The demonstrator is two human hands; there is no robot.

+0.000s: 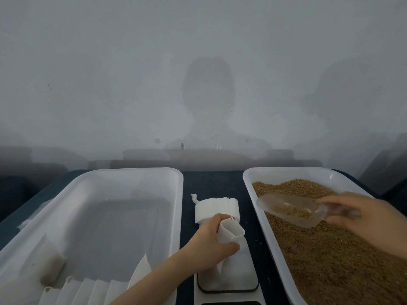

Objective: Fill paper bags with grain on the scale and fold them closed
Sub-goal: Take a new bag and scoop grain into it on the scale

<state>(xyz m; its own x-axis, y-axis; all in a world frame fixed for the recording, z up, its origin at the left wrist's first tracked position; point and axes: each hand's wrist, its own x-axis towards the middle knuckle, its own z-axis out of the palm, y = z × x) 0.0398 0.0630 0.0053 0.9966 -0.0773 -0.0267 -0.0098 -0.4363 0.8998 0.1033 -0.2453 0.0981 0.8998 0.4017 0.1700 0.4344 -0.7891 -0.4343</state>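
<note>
Scale [229, 276] sits at centre, low in view. Left tray [132, 171] lies at 9 o'clock and right tray [286, 172] at 3 o'clock, heaped with grain [330, 256]. A stack of flat bags [217, 208] lies at 12 o'clock.

Left hand [209, 243]: fingers and thumb are curled round one bag [231, 233], holding it upright on the scale with its mouth open toward 3 o'clock. We see no grain in it yet.

Right hand [370, 219]: fingers are wrapped round the handle of a clear scoop [290, 209]. The hand is blurred, so we cannot tell the finer finger placement. The scoop hangs over the grain with a small load inside and its mouth points toward the bag.

Progress, as we judge it: this bag is opened and placed, with pouring, weighing and folding left to do. A row of white bags [88, 291] stands at 6 o'clock in the left tray; we cannot tell whether they are filled.

We find no readable writing. The scale's display is cut off at the frame's edge.
</note>
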